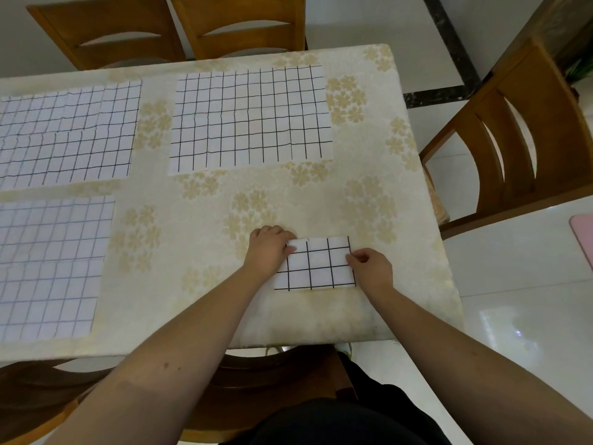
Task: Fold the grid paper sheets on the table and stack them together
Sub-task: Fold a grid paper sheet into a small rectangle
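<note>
A small folded grid paper (317,264) lies on the table near its front right edge. My left hand (268,248) rests on the folded paper's upper left corner, fingers curled over its edge and thumb pressing on top. My right hand (372,268) pinches the paper's right edge between thumb and fingers. Three unfolded grid sheets lie flat: one at the back middle (250,118), one at the back left (67,136), one at the front left (51,268).
The table (205,220) has a cream cloth with a pale flower pattern. Wooden chairs stand behind it (179,30), to its right (513,146) and under its front edge (272,380). A pink object (582,232) lies on the floor at far right.
</note>
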